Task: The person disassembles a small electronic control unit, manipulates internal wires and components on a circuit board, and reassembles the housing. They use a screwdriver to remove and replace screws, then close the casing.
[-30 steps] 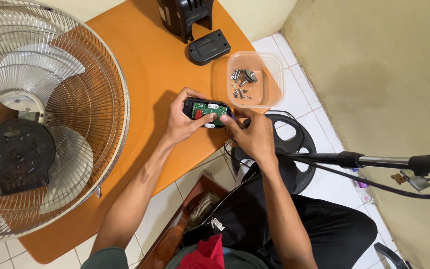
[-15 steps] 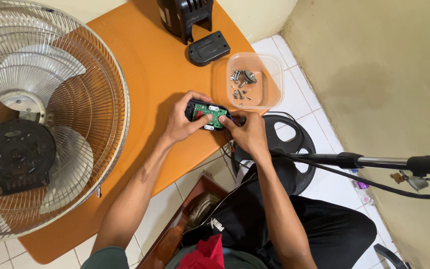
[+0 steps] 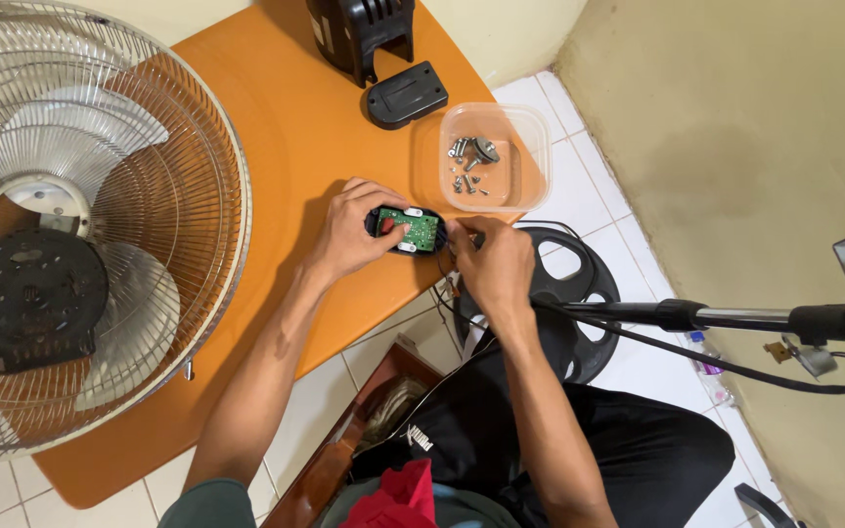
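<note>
At the table edge (image 3: 383, 323), both hands (image 3: 422, 244) hold a green circuit board (image 3: 415, 228).

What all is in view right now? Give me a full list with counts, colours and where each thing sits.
Switch housing with circuit board: one, black with green board, held at the table's near edge.
Table: one, orange, centre.
Fan guard with blades: one, metal wire, lying on the table's left side.
Plastic tub: one, clear, right table edge, holding screws, several, silver.
Black cover: one, flat, behind the tub.
Black casing: one, at the far table edge.
Fan base: one, round, black, on the tiled floor.
Stand pole: one, black and silver, right.
Left hand: holds the housing.
Right hand: at the housing's right end.
</note>
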